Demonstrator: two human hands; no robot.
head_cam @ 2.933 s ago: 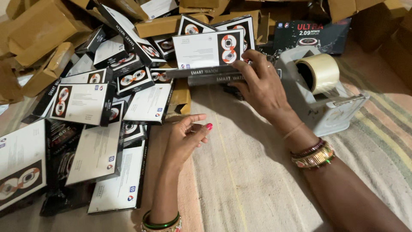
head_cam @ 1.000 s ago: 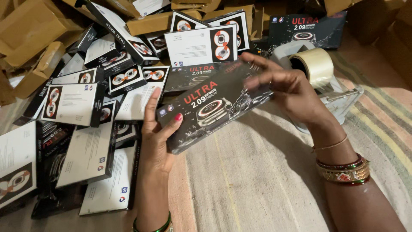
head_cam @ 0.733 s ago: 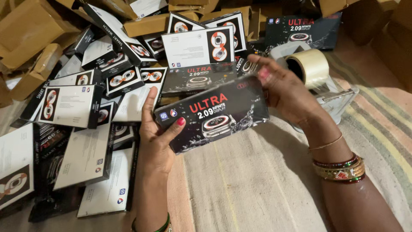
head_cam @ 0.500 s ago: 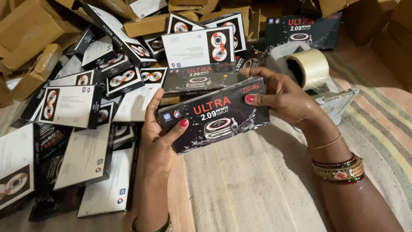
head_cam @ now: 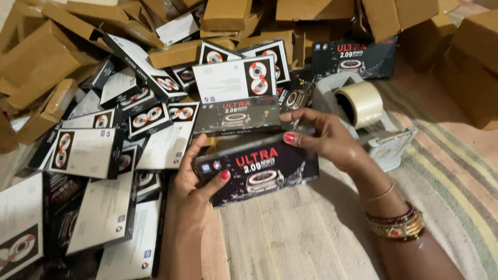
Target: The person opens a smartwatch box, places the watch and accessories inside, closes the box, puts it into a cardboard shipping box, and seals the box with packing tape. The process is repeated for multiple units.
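A flat black watch box (head_cam: 259,168) with a watch picture and red lettering is held level above the striped mat. My left hand (head_cam: 189,194) grips its left end, thumb on the front face. My right hand (head_cam: 324,137) holds its upper right edge with the fingertips. Another black box of the same kind (head_cam: 236,115) lies just behind it, and a white box with orange straps pictured (head_cam: 233,78) rests behind that.
Many black and white watch boxes (head_cam: 98,155) lie scattered at left. Brown cardboard cartons (head_cam: 41,57) are heaped along the back and right. A grey tape dispenser with a clear tape roll (head_cam: 363,106) sits right of my hands on a striped mat (head_cam: 456,176).
Earlier my right hand reached to the pile while my left rested on the mat. Both hands then lifted a black box, turned it face up and levelled it.
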